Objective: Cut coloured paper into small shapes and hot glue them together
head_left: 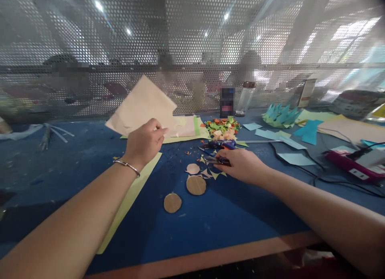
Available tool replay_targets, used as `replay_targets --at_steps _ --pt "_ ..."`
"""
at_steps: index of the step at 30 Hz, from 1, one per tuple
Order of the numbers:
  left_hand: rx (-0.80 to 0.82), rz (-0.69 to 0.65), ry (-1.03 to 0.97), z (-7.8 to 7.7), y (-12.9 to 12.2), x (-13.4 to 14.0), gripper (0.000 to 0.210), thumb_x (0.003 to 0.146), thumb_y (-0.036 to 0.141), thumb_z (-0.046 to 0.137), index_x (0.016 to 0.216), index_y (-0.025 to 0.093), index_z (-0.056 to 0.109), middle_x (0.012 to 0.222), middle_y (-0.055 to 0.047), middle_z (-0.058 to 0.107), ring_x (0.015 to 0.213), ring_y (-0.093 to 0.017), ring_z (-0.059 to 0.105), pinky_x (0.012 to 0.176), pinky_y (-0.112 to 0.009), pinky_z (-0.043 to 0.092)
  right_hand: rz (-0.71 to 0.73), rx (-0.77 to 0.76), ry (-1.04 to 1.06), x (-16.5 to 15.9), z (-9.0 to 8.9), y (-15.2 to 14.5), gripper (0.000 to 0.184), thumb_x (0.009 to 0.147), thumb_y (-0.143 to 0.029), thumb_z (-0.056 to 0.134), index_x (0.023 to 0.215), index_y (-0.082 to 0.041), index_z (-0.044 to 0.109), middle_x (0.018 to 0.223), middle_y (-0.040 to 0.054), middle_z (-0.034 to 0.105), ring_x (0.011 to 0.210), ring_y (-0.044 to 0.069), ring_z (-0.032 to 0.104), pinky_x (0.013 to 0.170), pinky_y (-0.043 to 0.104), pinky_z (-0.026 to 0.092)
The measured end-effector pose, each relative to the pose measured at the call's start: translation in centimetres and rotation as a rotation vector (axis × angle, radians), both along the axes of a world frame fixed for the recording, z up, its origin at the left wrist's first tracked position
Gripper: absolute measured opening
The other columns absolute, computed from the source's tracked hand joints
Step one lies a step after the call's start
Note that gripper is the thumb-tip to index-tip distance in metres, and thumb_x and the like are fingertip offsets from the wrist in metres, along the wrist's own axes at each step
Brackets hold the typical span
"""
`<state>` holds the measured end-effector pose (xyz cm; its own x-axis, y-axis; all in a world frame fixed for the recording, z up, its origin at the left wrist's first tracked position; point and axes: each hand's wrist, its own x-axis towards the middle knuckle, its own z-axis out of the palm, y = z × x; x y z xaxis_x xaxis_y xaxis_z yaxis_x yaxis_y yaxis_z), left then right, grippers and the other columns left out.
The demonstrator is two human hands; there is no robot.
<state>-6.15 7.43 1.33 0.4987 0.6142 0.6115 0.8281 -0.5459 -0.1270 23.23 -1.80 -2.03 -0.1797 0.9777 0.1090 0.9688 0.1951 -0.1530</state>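
Note:
My left hand, with fingers pinched, holds a cream sheet of paper tilted up off the table. A notch shows in the sheet's right edge. My right hand is closed around dark-handled scissors, their metal end pointing left, low over the table. Just beyond them lies a blue and orange handled tool, partly hidden. In front of my hands are a pale paper circle and two brown discs, one larger and one smaller. Small pointed paper scraps lie beside the scissors.
A pile of colored paper clippings sits at the back, near a clear bottle. Yellow-green paper lies under my left forearm. To the right are blue paper pieces, cables and a magenta power strip. A perforated metal screen stands behind.

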Motion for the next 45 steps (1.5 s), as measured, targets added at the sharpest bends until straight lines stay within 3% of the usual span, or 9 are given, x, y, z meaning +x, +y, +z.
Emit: replay_targets --at_steps 3,7,11,15,20,27,32,38,45 --pt "-0.234 0.062 0.083 -1.0 0.6 0.5 0.034 0.095 0.026 0.047 0.106 0.021 0.079 0.106 -0.009 0.069 0.092 -0.025 0.067 0.061 -0.032 0.042 -0.004 -0.004 -0.021 0.1 0.1 -0.1 0.028 0.091 -0.044 0.058 0.108 -0.027 0.07 0.079 0.0039 0.073 0.073 0.023 0.066 0.056 0.028 0.029" --pt "-0.353 -0.013 0.109 -0.8 -0.8 1.6 0.03 0.093 0.037 0.053 0.106 0.024 0.077 0.106 -0.007 0.07 0.089 -0.024 0.067 0.065 -0.031 0.044 -0.009 -0.014 -0.051 0.1 0.1 -0.2 0.029 0.091 -0.046 0.056 0.109 -0.028 0.069 0.078 0.0038 0.073 0.07 0.022 0.065 0.054 0.028 0.026" --pt "-0.636 -0.331 0.036 0.5 -4.3 3.3 0.042 0.087 0.058 0.062 0.11 0.025 0.073 0.105 -0.006 0.068 0.089 -0.022 0.064 0.076 -0.032 0.047 0.006 0.005 -0.086 0.0 0.1 -0.3 0.028 0.092 -0.047 0.055 0.108 -0.028 0.068 0.082 0.0044 0.075 0.074 0.024 0.067 0.055 0.029 0.025" --pt "-0.792 -0.416 0.159 0.6 -6.9 4.8 0.057 0.076 0.06 0.073 0.121 0.025 0.067 0.112 -0.008 0.066 0.091 -0.025 0.064 0.075 -0.034 0.047 0.01 0.012 -0.093 0.1 0.1 -0.4 0.026 0.091 -0.044 0.056 0.109 -0.029 0.068 0.086 0.0041 0.076 0.079 0.026 0.069 0.056 0.029 0.026" --pt "-0.763 -0.425 0.164 0.5 -6.8 4.7 0.046 0.078 0.042 0.07 0.12 0.024 0.063 0.111 -0.007 0.065 0.09 -0.025 0.064 0.075 -0.035 0.047 0.013 -0.001 -0.109 0.1 0.1 -0.3 0.028 0.092 -0.044 0.055 0.111 -0.028 0.069 0.088 0.0054 0.076 0.079 0.026 0.069 0.055 0.029 0.026" --pt "-0.57 -0.247 0.129 1.1 -5.1 3.1 0.03 0.077 0.035 0.067 0.107 0.028 0.067 0.113 -0.007 0.061 0.105 -0.029 0.06 0.079 -0.037 0.047 -0.012 -0.016 -0.11 0.2 0.2 -0.3 0.033 0.091 -0.05 0.055 0.111 -0.028 0.069 0.083 0.0063 0.074 0.075 0.025 0.068 0.054 0.029 0.024" --pt "-0.709 -0.344 0.154 0.2 -6.3 4.3 0.027 0.08 0.041 0.068 0.102 0.024 0.069 0.104 -0.008 0.06 0.102 -0.03 0.058 0.084 -0.04 0.047 0.001 -0.005 -0.096 0.3 0.3 -0.5 0.033 0.092 -0.05 0.055 0.112 -0.028 0.068 0.089 0.0061 0.075 0.077 0.025 0.067 0.056 0.029 0.027" --pt "-0.804 -0.355 0.148 0.0 -7.1 5.0 0.024 0.084 0.036 0.064 0.103 0.021 0.067 0.104 -0.009 0.06 0.099 -0.028 0.057 0.084 -0.039 0.044 -0.005 -0.013 -0.104 0.3 0.2 -0.5 0.035 0.092 -0.051 0.055 0.115 -0.027 0.068 0.089 0.0062 0.075 0.079 0.025 0.067 0.059 0.029 0.031" --pt "-0.968 -0.381 0.078 0.2 -6.9 5.5 0.016 0.088 0.034 0.061 0.084 0.019 0.06 0.085 -0.005 0.062 0.074 -0.018 0.054 0.066 -0.031 0.041 -0.008 -0.018 -0.141 0.1 0.4 -0.7 0.036 0.093 -0.053 0.052 0.115 -0.029 0.066 0.092 0.0048 0.076 0.081 0.026 0.068 0.056 0.029 0.027"
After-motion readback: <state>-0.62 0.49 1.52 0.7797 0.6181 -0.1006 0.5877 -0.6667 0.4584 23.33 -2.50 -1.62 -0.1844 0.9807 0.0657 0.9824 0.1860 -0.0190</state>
